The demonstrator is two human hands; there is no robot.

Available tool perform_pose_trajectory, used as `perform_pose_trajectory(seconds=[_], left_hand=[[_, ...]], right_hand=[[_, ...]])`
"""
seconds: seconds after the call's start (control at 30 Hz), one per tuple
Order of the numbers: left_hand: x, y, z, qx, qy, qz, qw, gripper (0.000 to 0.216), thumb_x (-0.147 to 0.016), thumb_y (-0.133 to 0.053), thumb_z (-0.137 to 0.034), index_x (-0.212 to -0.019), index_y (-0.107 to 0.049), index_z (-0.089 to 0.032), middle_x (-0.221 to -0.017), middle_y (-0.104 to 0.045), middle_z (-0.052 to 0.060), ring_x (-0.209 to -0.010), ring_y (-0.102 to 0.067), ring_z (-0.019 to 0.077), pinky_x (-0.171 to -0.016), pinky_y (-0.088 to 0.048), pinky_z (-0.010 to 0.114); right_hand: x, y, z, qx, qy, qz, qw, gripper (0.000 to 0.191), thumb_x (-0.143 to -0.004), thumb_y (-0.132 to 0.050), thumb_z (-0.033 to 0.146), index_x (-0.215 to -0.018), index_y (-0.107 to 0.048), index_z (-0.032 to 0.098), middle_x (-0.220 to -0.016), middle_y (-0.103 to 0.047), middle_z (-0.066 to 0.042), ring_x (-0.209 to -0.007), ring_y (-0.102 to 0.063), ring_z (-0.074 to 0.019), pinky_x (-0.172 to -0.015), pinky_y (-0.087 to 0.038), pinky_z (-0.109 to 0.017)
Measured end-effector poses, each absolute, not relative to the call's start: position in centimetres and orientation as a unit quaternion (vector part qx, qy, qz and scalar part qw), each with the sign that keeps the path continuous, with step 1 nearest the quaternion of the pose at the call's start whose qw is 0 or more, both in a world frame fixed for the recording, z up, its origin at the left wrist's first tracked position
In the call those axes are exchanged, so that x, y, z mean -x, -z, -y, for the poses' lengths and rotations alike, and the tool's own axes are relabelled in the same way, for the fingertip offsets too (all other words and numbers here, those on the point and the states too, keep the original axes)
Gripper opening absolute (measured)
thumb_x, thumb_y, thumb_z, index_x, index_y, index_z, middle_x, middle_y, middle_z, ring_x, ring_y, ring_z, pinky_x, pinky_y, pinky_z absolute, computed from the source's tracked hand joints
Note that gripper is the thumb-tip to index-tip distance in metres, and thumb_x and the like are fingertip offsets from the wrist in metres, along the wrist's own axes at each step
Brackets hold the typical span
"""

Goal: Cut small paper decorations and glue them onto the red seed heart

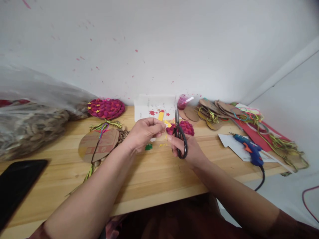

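Observation:
My left hand (147,131) pinches a small piece of yellow paper (167,124) between thumb and fingertips. Close beside it, my right hand (186,147) grips black-handled scissors (177,121), with the blades pointing up and away from me. Behind the scissors lies a magenta decorated disc (186,127), partly covered by them. Small yellow scraps (163,144) and a green paper piece (149,146) rest on the table under my hands. Just beyond, a yellow strip (160,116) and red paper stars (152,113) lie on a white sheet (139,111).
A blue glue gun (251,151) lies at right on white paper, near cardboard discs (209,108) and tangled cords (281,144). To the left are magenta discs (109,108), a cardboard disc (99,146), a plastic bag (32,122) and a black phone-like slab (20,186). A pink-stained cup (182,102) stands behind.

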State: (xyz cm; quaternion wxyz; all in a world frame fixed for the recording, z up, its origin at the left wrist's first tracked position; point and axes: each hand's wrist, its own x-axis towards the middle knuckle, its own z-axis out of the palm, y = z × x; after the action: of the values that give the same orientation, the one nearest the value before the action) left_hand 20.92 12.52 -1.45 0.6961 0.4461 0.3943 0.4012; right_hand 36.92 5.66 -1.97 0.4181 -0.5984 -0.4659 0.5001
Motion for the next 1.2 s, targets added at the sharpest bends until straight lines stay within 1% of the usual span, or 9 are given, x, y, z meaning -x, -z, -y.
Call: perform_pose_trajectory(seconds=[0.07,0.17,0.27,0.37,0.53,0.7,0.9,1.2], left_hand=[[-20.8,1.3,-12.6,-0.437,-0.403,-0.392,0.703,0.021,-0.062,-0.083,-0.025,-0.069,-0.067,-0.013,-0.068,-0.068,0.002,-0.058,-0.056,0.0069,-0.059,-0.044,0.020],[-20.8,1.3,-12.6,-0.424,-0.407,-0.378,0.715,0.021,-0.063,-0.083,-0.025,-0.070,-0.068,-0.012,-0.069,-0.069,0.003,-0.057,-0.056,0.0065,-0.058,-0.044,0.019],[-20.9,1.3,-12.6,-0.418,-0.409,-0.365,0.724,0.021,-0.065,-0.083,-0.026,-0.072,-0.068,-0.013,-0.069,-0.070,0.003,-0.058,-0.057,0.0063,-0.058,-0.044,0.018],[-20.9,1.4,-12.6,-0.417,-0.410,-0.359,0.728,0.021,-0.066,-0.083,-0.026,-0.072,-0.068,-0.013,-0.069,-0.070,0.003,-0.057,-0.056,0.0060,-0.056,-0.044,0.017],[-20.9,1.2,-12.5,-0.408,-0.411,-0.367,0.728,0.021,-0.065,-0.084,-0.025,-0.072,-0.069,-0.012,-0.071,-0.070,0.004,-0.058,-0.057,0.0062,-0.056,-0.045,0.017],[-21.1,1.1,-12.4,-0.392,-0.409,-0.368,0.737,0.019,-0.065,-0.083,-0.023,-0.071,-0.069,-0.013,-0.074,-0.071,0.005,-0.060,-0.060,0.0067,-0.060,-0.049,0.018],[-21.1,0.9,-12.2,-0.381,-0.405,-0.380,0.739,0.014,-0.067,-0.080,-0.018,-0.069,-0.067,-0.012,-0.073,-0.073,0.007,-0.061,-0.064,0.0087,-0.063,-0.053,0.020],[-21.3,1.1,-12.2,-0.376,-0.407,-0.393,0.734,0.011,-0.070,-0.079,-0.015,-0.067,-0.068,-0.013,-0.072,-0.073,0.007,-0.066,-0.068,0.0105,-0.068,-0.056,0.021]], right_hand=[[-37.4,2.2,-5.1,0.587,-0.525,0.472,0.395,0.039,-0.074,-0.073,0.051,-0.064,-0.053,0.019,-0.050,-0.052,0.005,-0.040,-0.046,-0.0080,-0.041,-0.034,-0.022],[-38.4,2.5,-4.3,0.590,-0.543,0.468,0.372,0.039,-0.073,-0.074,0.052,-0.067,-0.054,0.019,-0.053,-0.050,0.006,-0.038,-0.047,-0.0082,-0.038,-0.033,-0.021],[-39.6,2.9,-3.6,0.606,-0.515,0.493,0.352,0.039,-0.072,-0.076,0.049,-0.065,-0.051,0.020,-0.053,-0.047,0.007,-0.039,-0.046,-0.0085,-0.037,-0.033,-0.022],[-40.7,3.0,-3.1,0.606,-0.477,0.533,0.348,0.034,-0.074,-0.074,0.046,-0.069,-0.055,0.019,-0.054,-0.045,0.007,-0.042,-0.043,-0.0084,-0.040,-0.033,-0.022],[-41.3,2.7,-2.4,0.608,-0.451,0.569,0.322,0.028,-0.075,-0.073,0.043,-0.074,-0.059,0.018,-0.059,-0.048,0.005,-0.050,-0.042,-0.0097,-0.046,-0.032,-0.023],[-40.7,2.4,-2.3,0.607,-0.433,0.594,0.300,0.027,-0.078,-0.070,0.043,-0.074,-0.061,0.018,-0.065,-0.053,0.003,-0.059,-0.046,-0.0121,-0.054,-0.036,-0.024],[-40.6,2.4,-2.4,0.622,-0.444,0.575,0.291,0.027,-0.077,-0.070,0.044,-0.075,-0.063,0.019,-0.063,-0.052,0.003,-0.052,-0.042,-0.0109,-0.046,-0.035,-0.023],[-40.8,2.2,-2.4,0.638,-0.408,0.594,0.271,0.027,-0.079,-0.068,0.043,-0.072,-0.063,0.018,-0.063,-0.052,0.002,-0.055,-0.043,-0.0120,-0.050,-0.035,-0.024]])
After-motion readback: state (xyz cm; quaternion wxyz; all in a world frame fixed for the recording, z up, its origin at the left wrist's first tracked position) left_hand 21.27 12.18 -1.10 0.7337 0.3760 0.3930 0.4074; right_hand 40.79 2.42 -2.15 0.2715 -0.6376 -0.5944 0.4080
